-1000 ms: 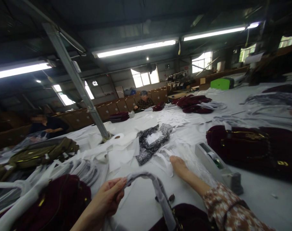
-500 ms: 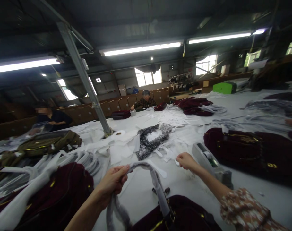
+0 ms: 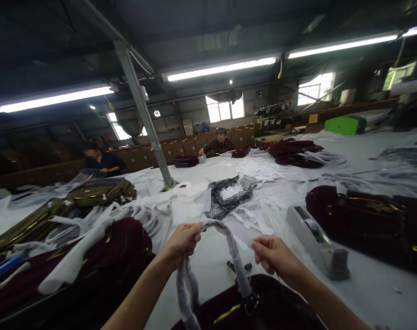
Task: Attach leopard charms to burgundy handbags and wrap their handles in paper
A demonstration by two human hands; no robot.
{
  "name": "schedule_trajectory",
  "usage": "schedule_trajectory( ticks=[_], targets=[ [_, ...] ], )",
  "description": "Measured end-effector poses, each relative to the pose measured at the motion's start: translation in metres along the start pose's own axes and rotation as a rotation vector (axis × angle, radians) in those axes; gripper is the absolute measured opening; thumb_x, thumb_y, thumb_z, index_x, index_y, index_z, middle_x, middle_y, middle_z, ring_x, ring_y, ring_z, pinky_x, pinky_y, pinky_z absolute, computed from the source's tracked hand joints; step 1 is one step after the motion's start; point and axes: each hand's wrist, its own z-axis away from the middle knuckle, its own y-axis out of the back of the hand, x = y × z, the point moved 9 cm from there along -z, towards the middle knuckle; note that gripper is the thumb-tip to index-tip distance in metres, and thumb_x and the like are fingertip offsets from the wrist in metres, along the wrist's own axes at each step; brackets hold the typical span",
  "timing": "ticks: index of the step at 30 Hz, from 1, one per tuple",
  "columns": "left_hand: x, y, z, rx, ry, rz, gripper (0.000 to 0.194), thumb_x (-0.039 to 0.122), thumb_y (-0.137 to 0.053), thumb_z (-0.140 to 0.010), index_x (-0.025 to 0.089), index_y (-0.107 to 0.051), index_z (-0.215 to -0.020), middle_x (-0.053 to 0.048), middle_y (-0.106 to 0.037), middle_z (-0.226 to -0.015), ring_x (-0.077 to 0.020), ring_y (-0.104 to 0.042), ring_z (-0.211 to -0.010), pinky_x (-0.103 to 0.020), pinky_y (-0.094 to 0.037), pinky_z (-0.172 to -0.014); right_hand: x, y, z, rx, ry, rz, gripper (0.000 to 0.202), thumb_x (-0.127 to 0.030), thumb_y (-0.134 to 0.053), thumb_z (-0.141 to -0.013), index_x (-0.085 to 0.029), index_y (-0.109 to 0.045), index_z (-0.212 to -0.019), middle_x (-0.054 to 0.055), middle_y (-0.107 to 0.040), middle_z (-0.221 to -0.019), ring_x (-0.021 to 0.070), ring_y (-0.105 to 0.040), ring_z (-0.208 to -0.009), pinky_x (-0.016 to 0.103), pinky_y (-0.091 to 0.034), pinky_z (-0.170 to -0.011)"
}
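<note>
My left hand [image 3: 186, 240] grips the top of a bag handle [image 3: 233, 245] wrapped in pale, thin covering. The handle arches up from a dark maroon handbag [image 3: 277, 305] with gold-coloured fittings at the bottom of the view. A second wrapped handle hangs below my left hand. Just right of the handle, apart from it, my right hand [image 3: 273, 256] has its fingers pinched together. Whatever is between them, if anything, is too small to make out. A grey tape dispenser [image 3: 335, 259] stands to the right of that hand.
Another maroon bag [image 3: 359, 217] lies at right; more maroon [image 3: 126, 247] and olive bags [image 3: 105, 191] are piled at left. Black-and-white speckled material [image 3: 217, 204] and white scraps lie ahead. A metal post [image 3: 146, 114] rises beyond. Two people work across the table.
My right hand has come back from beside the tape dispenser towards the wrapped handle. My left hand keeps its hold on the handle. The whole view has shifted, with things appearing farther right.
</note>
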Motion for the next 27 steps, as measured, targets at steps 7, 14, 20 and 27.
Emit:
schedule_trajectory(
  ticks=[7, 14, 20, 27],
  targets=[
    [0.002, -0.010, 0.008, -0.036, -0.018, 0.051, 0.039, 0.050, -0.065, -0.065, 0.017, -0.046, -0.071, 0.009, -0.043, -0.048, 0.0013, -0.019, -0.032, -0.015, -0.010, -0.033, -0.022, -0.076, 0.010, 0.110, 0.361, 0.663, 0.021, -0.024, -0.046, -0.084, -0.015, -0.061, -0.072, 0.005, -0.064, -0.060, 0.0139, -0.059, -0.051, 0.021, -0.038, -0.046],
    [-0.006, -0.025, 0.024, -0.104, 0.058, 0.065, 0.038, 0.050, -0.062, -0.070, 0.014, -0.051, -0.071, 0.006, -0.047, -0.049, 0.0000, -0.027, -0.032, -0.015, -0.018, -0.032, -0.074, -0.106, 0.009, 0.520, 1.016, 1.114, 0.030, -0.013, -0.039, -0.088, -0.013, -0.059, -0.066, 0.003, -0.058, -0.054, 0.0127, -0.056, -0.048, 0.023, -0.033, -0.047],
    [-0.006, -0.023, 0.031, -0.184, 0.114, 0.065, 0.038, 0.047, -0.060, -0.072, 0.014, -0.057, -0.090, -0.008, -0.066, -0.081, -0.0005, -0.035, -0.034, -0.015, -0.023, -0.033, -0.075, -0.123, 0.021, 0.437, 1.187, 1.134, 0.023, -0.010, -0.039, -0.089, -0.011, -0.062, -0.087, 0.005, -0.060, -0.063, 0.0154, -0.056, -0.058, 0.025, -0.041, -0.055],
    [0.004, -0.011, 0.019, -0.180, 0.090, 0.078, 0.029, 0.038, -0.067, -0.066, 0.017, -0.054, -0.080, -0.001, -0.064, -0.079, -0.0001, -0.034, -0.032, -0.015, -0.019, -0.032, -0.082, -0.125, 0.029, 0.341, 1.271, 1.218, 0.032, -0.009, -0.031, -0.091, -0.006, -0.058, -0.108, 0.013, -0.065, -0.086, 0.0203, -0.059, -0.077, 0.031, -0.047, -0.069]
  ],
)
